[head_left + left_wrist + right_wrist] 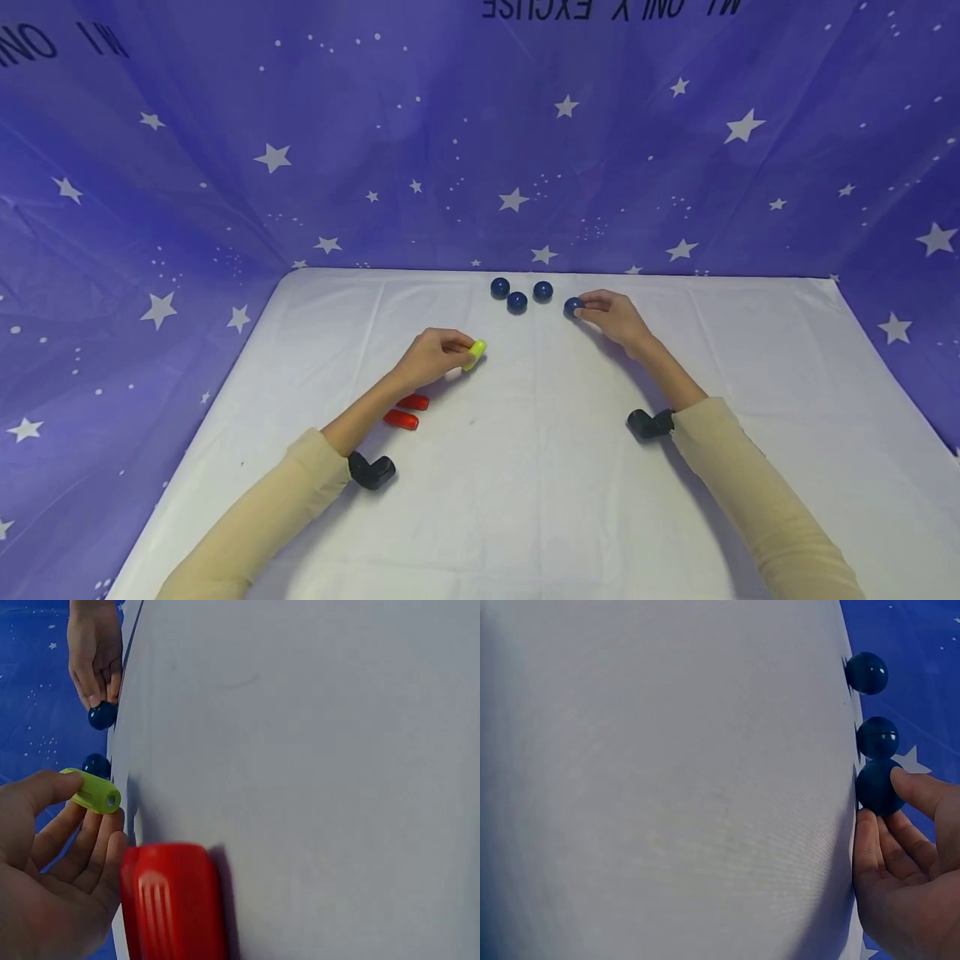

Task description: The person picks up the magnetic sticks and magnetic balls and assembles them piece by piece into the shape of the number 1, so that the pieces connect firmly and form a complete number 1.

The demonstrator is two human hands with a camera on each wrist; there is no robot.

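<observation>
Between thumb and fingers my left hand (433, 358) pinches a small yellow-green tube-like piece (476, 355); a hole shows in its end in the left wrist view (96, 792). Farther right, my right hand (617, 321) grips a dark blue ball (573, 307) near the far side of the table, thumb on one side and fingers below it in the right wrist view (879, 787). Left of that ball are three more blue balls, at the left (500, 288), in front (517, 302) and at the right (543, 292).
Two red tapered pieces, one nearer (401, 419) and one behind (414, 402), lie beside my left forearm on the white-covered table (510, 500). Black wrist-camera mounts jut inward from the left cuff (372, 472) and right cuff (648, 424). A purple star-patterned curtain (450, 150) borders the table.
</observation>
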